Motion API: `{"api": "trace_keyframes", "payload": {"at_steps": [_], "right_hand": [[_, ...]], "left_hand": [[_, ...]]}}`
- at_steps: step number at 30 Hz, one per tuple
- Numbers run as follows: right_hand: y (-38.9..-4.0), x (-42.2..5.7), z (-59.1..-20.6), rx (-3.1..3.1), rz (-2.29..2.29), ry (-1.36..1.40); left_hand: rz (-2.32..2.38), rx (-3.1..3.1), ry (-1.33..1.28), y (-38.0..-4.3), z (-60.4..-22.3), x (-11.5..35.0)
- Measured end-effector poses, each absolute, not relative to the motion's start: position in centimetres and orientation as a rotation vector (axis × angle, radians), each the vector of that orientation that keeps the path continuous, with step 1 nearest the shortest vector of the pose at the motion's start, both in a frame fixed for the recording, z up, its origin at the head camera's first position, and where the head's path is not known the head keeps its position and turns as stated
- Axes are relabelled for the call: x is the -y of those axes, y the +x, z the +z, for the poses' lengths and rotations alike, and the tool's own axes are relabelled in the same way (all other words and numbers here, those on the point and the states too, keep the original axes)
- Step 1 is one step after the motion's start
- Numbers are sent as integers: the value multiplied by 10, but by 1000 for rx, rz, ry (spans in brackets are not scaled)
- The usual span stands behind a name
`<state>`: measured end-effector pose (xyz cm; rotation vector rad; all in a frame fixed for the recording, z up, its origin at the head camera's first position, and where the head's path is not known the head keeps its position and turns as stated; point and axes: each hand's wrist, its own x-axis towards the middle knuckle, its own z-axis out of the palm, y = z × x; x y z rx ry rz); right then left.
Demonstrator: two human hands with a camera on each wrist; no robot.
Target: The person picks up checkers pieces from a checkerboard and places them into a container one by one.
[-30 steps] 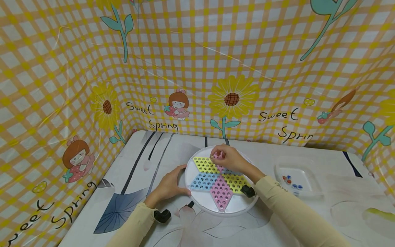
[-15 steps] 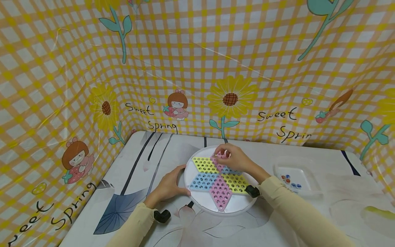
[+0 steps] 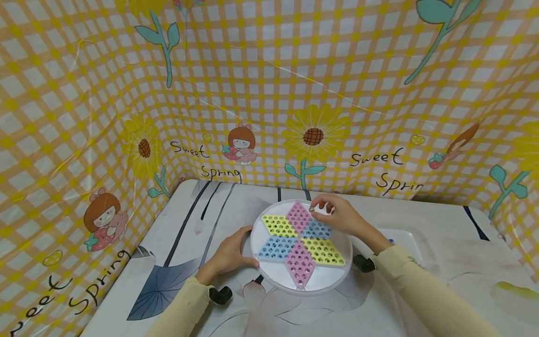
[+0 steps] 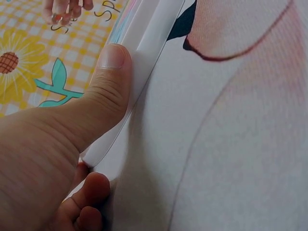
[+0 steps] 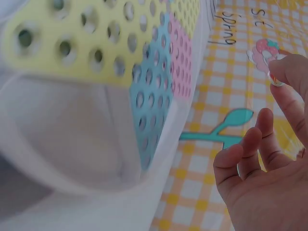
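Note:
A round white Chinese checkers board (image 3: 269,276) with a star of pink, yellow and light blue pitted points lies on the table. My left hand (image 3: 229,252) grips its left rim; in the left wrist view the thumb (image 4: 113,72) lies along the rim and the fingertips curl in below it. Raised above the board's far right edge, my right hand (image 3: 338,215) pinches a small glass marble (image 5: 275,79) between thumb and index finger. The marble is clear with a coloured streak. The other right fingers are loosely bent, holding nothing.
A clear plastic tray (image 3: 414,241) stands right of the board, partly hidden by the right forearm, with a blue marble (image 3: 391,241) showing in it. A checked yellow cloth (image 3: 269,93) hangs behind the floral-patterned tabletop (image 3: 227,215).
My right hand has moved right with the marble, from over the far pink point to the far right edge, uncovering that point. The forearm now covers more of the tray. The left hand stays put.

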<state>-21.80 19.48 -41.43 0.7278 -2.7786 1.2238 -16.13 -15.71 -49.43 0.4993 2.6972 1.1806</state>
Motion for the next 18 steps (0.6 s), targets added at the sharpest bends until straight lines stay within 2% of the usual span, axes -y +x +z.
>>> {"api": "trace_keyframes", "payload": {"at_steps": [18], "right_hand": [[-195, -263, -408, 2806, 1078, 495]], "left_hand": [[1192, -2695, 500, -162, -495, 156]]}}
